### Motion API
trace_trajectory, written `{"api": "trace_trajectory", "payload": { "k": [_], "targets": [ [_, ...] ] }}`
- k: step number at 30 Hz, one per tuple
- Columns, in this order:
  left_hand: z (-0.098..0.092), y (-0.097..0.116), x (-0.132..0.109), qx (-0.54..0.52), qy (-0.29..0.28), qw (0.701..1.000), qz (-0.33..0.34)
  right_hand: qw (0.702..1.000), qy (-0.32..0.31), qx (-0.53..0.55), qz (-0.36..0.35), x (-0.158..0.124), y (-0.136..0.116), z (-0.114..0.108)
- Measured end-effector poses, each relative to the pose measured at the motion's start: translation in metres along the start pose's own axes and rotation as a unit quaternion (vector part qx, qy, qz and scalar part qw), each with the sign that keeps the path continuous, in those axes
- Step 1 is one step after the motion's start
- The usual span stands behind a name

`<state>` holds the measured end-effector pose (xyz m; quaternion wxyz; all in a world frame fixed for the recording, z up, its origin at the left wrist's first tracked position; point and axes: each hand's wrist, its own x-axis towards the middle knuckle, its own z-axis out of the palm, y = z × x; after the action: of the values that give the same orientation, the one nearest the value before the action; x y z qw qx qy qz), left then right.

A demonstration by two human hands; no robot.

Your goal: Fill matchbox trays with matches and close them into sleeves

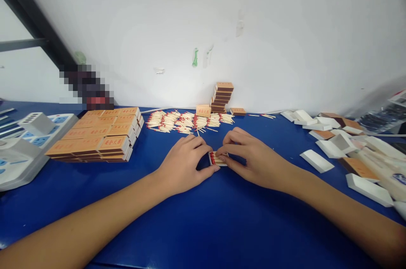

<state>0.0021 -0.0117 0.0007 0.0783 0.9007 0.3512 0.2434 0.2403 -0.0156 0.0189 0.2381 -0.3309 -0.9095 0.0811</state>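
Observation:
On the blue table (203, 218), my left hand (184, 163) and my right hand (250, 155) meet over a small open matchbox tray (217, 159) filled with red-tipped matches. Fingers of both hands pinch its ends, the left at its near left corner, the right over its far side. Just behind the hands lies a loose heap of matches (184, 121) spread across the table.
A block of stacked orange matchboxes (98, 133) sits at the left, with white power strips (28, 142) beyond it. A small tower of matchboxes (222, 96) leans by the wall. White trays and orange sleeves (342, 142) lie scattered at the right.

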Motion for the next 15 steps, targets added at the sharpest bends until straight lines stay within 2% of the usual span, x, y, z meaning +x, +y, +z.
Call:
{"api": "trace_trajectory", "payload": {
  "k": [8,10,12,15],
  "targets": [
    [0.0,0.0,0.0,0.002,0.002,1.0,-0.003,1.0,0.005,-0.024,0.008,0.0,0.002,-0.004],
    [0.001,0.0,0.0,0.001,0.004,1.0,-0.003,0.999,0.024,-0.021,0.016,0.001,0.008,-0.004],
    [0.001,0.0,0.0,0.0,0.005,1.0,-0.003,0.996,0.068,-0.044,0.04,0.001,0.022,-0.005],
    [0.001,0.0,0.0,-0.004,0.006,1.0,-0.003,0.979,0.115,-0.133,0.102,0.0,0.061,-0.008]
  ]
}}
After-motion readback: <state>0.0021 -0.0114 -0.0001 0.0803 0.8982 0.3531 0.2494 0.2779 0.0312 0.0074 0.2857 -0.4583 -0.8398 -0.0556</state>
